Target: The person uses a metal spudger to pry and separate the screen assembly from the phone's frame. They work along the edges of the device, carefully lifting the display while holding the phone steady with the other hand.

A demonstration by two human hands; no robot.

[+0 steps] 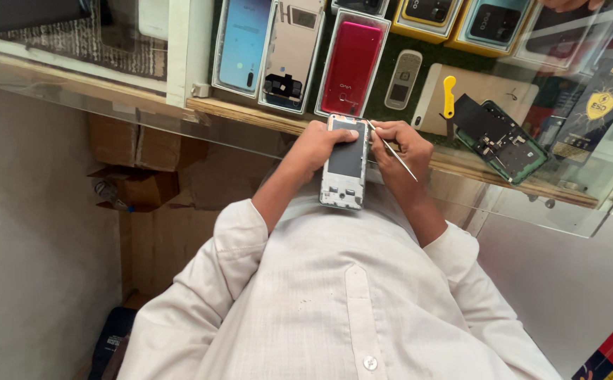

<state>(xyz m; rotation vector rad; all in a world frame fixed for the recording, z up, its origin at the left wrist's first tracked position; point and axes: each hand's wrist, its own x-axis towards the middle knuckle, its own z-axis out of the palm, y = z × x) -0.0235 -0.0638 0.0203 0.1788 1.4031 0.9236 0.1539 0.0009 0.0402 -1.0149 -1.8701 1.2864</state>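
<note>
Mid-frame, left hand (pixel 318 146) clasping an opened phone (pixel 345 163), right hand (pixel 406 144) pinching thin tweezers (pixel 393 150) beside it

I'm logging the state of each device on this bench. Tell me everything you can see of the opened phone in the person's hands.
The opened phone is a slim silver-grey frame with its back cover off, showing a dark rectangular panel in the middle and pale inner parts toward the lower end. It is held upright over the counter's edge. The left hand grips its left side; the right hand touches a thin metal tool to its upper right edge.
</note>
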